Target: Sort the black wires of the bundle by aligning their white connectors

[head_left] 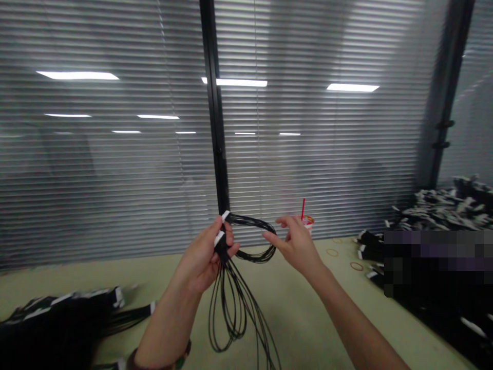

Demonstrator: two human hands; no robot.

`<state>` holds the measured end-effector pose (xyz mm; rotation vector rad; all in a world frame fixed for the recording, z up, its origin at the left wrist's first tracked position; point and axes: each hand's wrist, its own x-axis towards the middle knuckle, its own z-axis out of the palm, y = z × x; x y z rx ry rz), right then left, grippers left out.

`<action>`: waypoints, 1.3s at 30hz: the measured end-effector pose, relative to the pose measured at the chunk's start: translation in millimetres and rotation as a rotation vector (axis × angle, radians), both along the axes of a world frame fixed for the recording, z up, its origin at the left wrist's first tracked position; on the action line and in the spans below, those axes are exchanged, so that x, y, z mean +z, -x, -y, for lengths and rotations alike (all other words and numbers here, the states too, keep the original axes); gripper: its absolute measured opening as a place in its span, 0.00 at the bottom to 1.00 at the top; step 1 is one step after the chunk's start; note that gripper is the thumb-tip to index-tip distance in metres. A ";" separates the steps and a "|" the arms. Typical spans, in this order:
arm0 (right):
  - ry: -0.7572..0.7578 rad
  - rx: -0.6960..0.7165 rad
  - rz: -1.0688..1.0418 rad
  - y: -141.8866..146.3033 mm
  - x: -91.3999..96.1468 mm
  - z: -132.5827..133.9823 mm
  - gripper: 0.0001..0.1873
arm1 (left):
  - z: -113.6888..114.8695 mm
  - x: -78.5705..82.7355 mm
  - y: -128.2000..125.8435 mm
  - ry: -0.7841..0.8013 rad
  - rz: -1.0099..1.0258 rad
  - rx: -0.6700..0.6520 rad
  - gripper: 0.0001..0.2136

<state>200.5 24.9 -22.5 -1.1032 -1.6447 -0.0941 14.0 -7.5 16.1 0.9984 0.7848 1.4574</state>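
My left hand [206, 257] is closed around a bundle of thin black cords [231, 303] with white tags near the grip, held up above the pale green table [292, 313]. One loop of the cords arcs to the right toward my right hand [295, 241]. The right hand has its fingers stretched apart, the thumb and forefinger at the loop's right end. Longer loops hang down from my left fist toward the table.
A heap of black cords with white tags [57, 313] lies at the lower left. A larger pile [442, 216] fills the right side, partly blurred. A cup with a red straw [307, 218] stands behind my right hand. Small rubber bands [356, 266] lie nearby. Blinds [115, 128] close the back.
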 end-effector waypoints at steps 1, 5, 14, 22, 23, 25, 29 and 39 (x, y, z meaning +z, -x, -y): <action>-0.046 -0.017 -0.031 0.9 2.6 4.9 0.23 | -1.0 -1.4 -1.0 -0.025 -0.026 0.031 0.09; -0.092 0.145 0.084 11.8 10.6 29.7 0.16 | -1.6 -6.0 -7.0 -0.099 -0.081 0.081 0.09; 0.035 0.456 0.218 39.5 1.4 42.4 0.13 | -6.8 -11.8 -14.5 -0.252 -0.083 0.030 0.12; 0.022 0.456 0.113 43.3 4.5 47.6 0.13 | -2.8 -13.8 -15.0 -0.341 -0.064 -0.009 0.12; 0.037 0.465 0.099 43.4 4.3 47.8 0.13 | -2.2 -13.7 -14.8 -0.354 -0.065 -0.015 0.12; 0.087 0.493 0.056 43.8 3.2 47.5 0.13 | -0.9 -13.2 -14.7 -0.376 -0.062 -0.019 0.12; 0.229 0.574 -0.024 43.1 1.6 46.2 0.14 | 2.0 -11.2 -15.6 -0.414 -0.075 -0.003 0.12; -0.058 0.393 0.376 26.5 11.7 48.3 0.12 | 2.5 -9.4 -16.8 -0.404 -0.051 0.076 0.12</action>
